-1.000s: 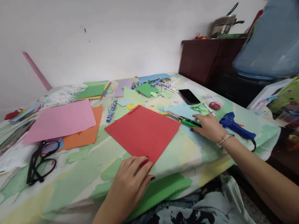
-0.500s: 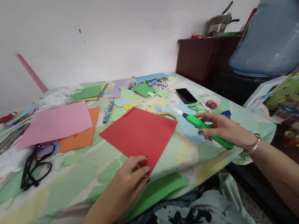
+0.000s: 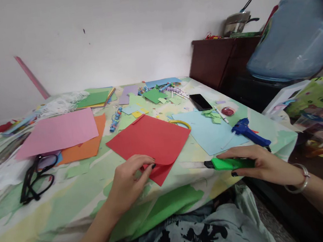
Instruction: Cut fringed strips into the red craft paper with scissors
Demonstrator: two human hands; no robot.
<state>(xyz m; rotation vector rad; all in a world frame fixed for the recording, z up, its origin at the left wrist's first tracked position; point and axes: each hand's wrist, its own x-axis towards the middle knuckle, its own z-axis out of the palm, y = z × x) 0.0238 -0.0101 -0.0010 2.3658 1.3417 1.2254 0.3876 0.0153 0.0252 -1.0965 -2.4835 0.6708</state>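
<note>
Our left hand (image 3: 126, 180) pinches the near corner of the red paper (image 3: 148, 138). Our right hand (image 3: 258, 165) closes its fingers around the green knife (image 3: 227, 163) at the desk (image 3: 71, 203) near edge.

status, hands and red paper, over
Left hand pinching red paper at its near corner. Right hand gripping cutter, blade out. Glue gun just beyond.
</note>
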